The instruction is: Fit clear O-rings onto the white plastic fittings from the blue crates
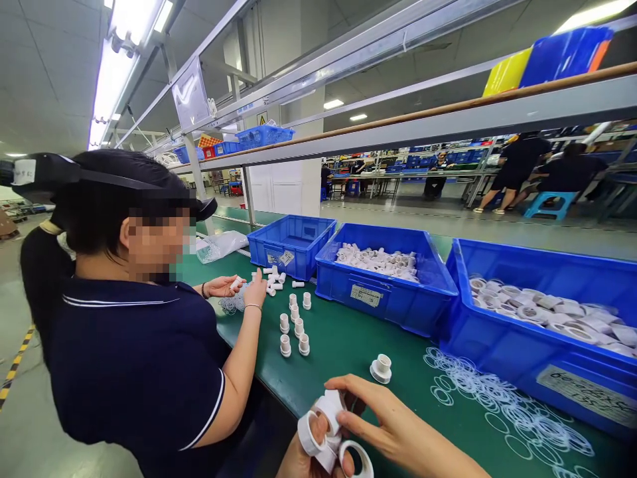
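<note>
At the bottom of the view, my left hand [297, 459] is wrapped round several white plastic rings [309, 435], short and wide. My right hand [381, 415] comes in from the right, thumb and fingers closed on the upper white ring [331, 403] of that bunch. Just beyond my hands, a white flanged fitting [381, 368] stands upright on the green tabletop [343, 335]. To the right lies a loose spread of thin clear sealing rings [478, 385]. Parts of my left fingers are hidden behind the white rings.
A co-worker [144, 358] sits at left, both hands over small white tubes [276, 279]. Several upright white fittings [294, 312] stand between us. Blue bins [381, 302] line the back, two holding white parts. A shelf rail [423, 123] crosses above.
</note>
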The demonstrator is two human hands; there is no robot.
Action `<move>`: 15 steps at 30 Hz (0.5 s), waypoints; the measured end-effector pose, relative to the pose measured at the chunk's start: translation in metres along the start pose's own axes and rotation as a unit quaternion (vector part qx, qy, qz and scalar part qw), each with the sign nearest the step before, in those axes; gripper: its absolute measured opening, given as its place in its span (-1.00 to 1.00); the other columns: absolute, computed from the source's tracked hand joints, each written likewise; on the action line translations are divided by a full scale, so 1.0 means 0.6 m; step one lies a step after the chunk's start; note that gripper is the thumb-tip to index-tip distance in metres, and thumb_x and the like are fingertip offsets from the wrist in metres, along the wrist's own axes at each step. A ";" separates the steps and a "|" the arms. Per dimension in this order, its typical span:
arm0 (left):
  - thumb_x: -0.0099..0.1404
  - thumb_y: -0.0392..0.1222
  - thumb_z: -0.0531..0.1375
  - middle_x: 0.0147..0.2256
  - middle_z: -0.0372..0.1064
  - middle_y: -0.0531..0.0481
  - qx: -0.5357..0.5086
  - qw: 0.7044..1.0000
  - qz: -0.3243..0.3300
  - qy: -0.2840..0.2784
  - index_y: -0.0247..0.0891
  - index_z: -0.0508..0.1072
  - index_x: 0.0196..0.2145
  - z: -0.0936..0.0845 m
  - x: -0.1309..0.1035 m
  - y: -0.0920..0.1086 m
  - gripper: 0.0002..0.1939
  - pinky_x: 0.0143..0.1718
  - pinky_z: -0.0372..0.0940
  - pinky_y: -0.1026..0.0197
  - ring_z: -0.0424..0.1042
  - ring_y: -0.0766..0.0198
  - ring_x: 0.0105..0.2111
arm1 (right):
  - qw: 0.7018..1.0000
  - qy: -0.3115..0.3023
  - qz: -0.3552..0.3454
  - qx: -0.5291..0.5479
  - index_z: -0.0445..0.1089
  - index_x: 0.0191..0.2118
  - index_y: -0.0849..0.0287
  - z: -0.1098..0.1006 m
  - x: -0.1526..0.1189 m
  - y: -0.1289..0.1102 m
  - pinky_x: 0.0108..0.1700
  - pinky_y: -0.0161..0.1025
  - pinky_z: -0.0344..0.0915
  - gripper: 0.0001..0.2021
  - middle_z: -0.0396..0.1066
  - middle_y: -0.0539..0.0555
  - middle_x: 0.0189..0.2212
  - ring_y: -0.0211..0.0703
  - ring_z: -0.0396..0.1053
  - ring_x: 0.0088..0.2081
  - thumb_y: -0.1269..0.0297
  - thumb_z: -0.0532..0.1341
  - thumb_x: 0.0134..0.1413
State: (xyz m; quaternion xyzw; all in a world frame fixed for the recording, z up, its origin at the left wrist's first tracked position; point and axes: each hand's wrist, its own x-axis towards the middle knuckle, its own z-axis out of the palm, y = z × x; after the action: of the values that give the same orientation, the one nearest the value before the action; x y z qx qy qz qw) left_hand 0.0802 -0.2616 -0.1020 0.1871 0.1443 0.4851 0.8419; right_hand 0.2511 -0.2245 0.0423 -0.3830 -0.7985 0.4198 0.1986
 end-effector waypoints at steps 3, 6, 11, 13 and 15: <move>0.11 0.27 0.37 -0.61 0.41 -0.03 -0.009 1.000 -0.014 0.023 -0.39 0.57 -0.23 -0.006 -0.009 0.018 -0.41 -0.74 0.14 0.47 0.34 0.40 -0.73 | 0.999 -0.013 -0.010 0.035 0.37 0.08 -0.07 0.007 0.016 -0.001 0.01 -0.20 0.35 -0.70 0.46 -0.02 -0.09 -0.09 0.42 -0.09 -0.01 0.17 0.35; 0.06 0.23 0.43 -0.53 0.47 -0.03 -0.040 0.995 -0.015 0.086 -0.37 0.58 -0.21 -0.015 -0.026 0.036 -0.42 -0.64 0.26 0.46 0.43 0.39 -0.63 | 0.999 0.028 -0.027 0.023 0.35 -0.01 0.02 0.001 0.054 0.009 -0.10 -0.22 0.35 -0.75 0.46 -0.02 -0.19 -0.12 0.40 -0.19 0.03 0.18 0.33; 0.03 0.16 0.46 -0.49 0.45 0.04 -0.085 0.986 -0.010 0.143 -0.29 0.57 -0.28 -0.044 -0.035 0.046 -0.52 -0.57 0.31 0.44 0.48 0.38 -0.48 | 0.978 0.093 -0.052 -0.180 0.28 0.00 0.06 -0.019 0.148 0.028 -0.12 -0.16 0.33 -0.81 0.41 0.05 -0.14 -0.11 0.38 -0.19 0.16 0.14 0.34; -0.01 0.19 0.47 -0.54 0.43 0.05 -0.074 0.989 -0.022 0.125 -0.27 0.58 -0.31 -0.056 -0.033 0.046 -0.51 -0.60 0.26 0.46 0.42 0.42 -0.56 | 0.970 0.070 -0.064 -0.223 0.29 0.03 0.07 -0.021 0.184 0.032 -0.06 -0.14 0.32 -0.79 0.39 0.07 -0.10 -0.09 0.38 -0.14 0.23 0.16 0.32; -0.06 0.23 0.47 -0.56 0.43 0.03 -0.062 0.992 -0.027 0.104 -0.26 0.59 -0.33 -0.064 -0.031 0.047 -0.48 -0.62 0.21 0.47 0.35 0.46 -0.62 | 0.964 0.042 -0.068 -0.254 0.32 -0.01 0.09 -0.018 0.213 0.033 -0.06 -0.14 0.32 -0.80 0.39 0.09 -0.10 -0.05 0.39 -0.11 0.30 0.21 0.27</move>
State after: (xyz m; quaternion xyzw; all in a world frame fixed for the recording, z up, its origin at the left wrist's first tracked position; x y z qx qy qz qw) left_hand 0.0335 -0.2580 -0.1221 0.0790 0.2057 0.4874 0.8449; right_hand 0.1868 -0.1121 0.0315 -0.3832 -0.8940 0.1720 0.1562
